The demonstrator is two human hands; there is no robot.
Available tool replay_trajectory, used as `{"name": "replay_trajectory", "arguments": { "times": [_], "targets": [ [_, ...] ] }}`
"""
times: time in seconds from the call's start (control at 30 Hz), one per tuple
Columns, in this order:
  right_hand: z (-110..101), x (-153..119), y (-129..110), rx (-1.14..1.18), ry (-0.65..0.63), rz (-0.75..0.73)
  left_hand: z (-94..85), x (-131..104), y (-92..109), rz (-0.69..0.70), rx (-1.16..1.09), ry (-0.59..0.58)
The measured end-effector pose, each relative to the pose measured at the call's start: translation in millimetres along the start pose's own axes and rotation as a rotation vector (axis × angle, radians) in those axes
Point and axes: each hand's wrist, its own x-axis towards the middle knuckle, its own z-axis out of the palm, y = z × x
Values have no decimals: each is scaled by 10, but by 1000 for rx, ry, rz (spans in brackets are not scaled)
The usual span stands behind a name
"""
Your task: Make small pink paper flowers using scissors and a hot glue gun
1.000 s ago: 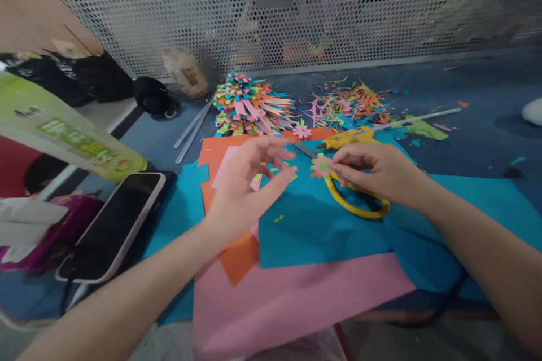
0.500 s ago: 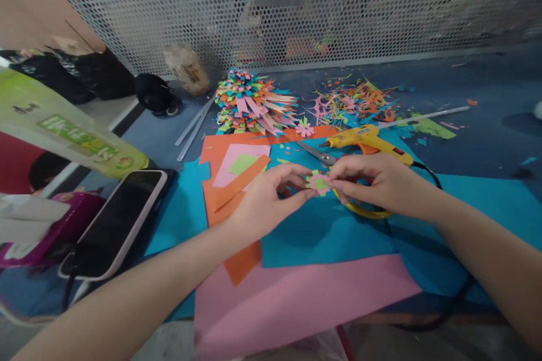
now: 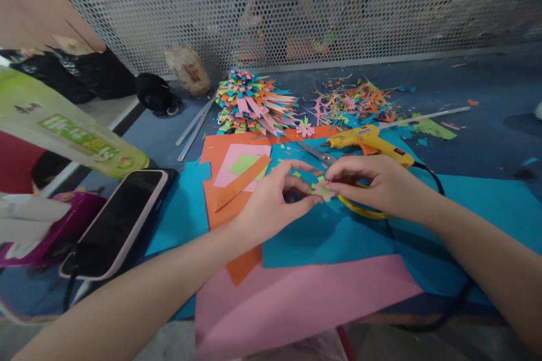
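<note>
A small paper flower (image 3: 324, 190), pink with a green middle and green tips, is between my two hands above the blue paper (image 3: 330, 237). My right hand (image 3: 366, 183) pinches its right side between thumb and fingers. At its left edge is my left hand (image 3: 282, 194), with the thumb and a curled finger on the rim and the index finger raised. Just behind my right hand lie scissors (image 3: 325, 158) with yellow handles, partly covered by the hand. A yellow glue gun (image 3: 364, 138) rests beyond them. Another pink flower (image 3: 305, 128) lies near the fringed paper cone (image 3: 239, 104).
Shredded paper strips (image 3: 359, 101) are heaped at the back, before a perforated metal screen (image 3: 169, 11). Orange paper (image 3: 237, 203) and pink paper (image 3: 296, 299) overlap in front. A phone (image 3: 114, 225), a purple pack (image 3: 80, 214) and a green bottle (image 3: 76, 130) are at left.
The paper flower and both hands have shifted slightly right and toward me. My left index finger has lifted off the flower, and my right fingers now cover more of it.
</note>
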Motion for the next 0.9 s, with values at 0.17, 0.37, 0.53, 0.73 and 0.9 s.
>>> {"name": "replay_trajectory", "arguments": {
  "times": [0.17, 0.37, 0.53, 0.73, 0.9],
  "targets": [
    [-4, -7, 4, 1, 13, -36, 6, -3, 4, -7, 4, -14],
    [-19, 2, 16, -26, 25, -46, -4, -12, 9, 7, 21, -1],
    [-18, 1, 36, -77, 89, -38, -23, 5, 2, 48, 25, 33],
    [-34, 9, 47, -45, 109, -11, -84, 21, -3, 78, 72, 34],
    [-81, 20, 127, -45, 205, 28, -211, 69, 20, 127, 127, 135]
  ]
}}
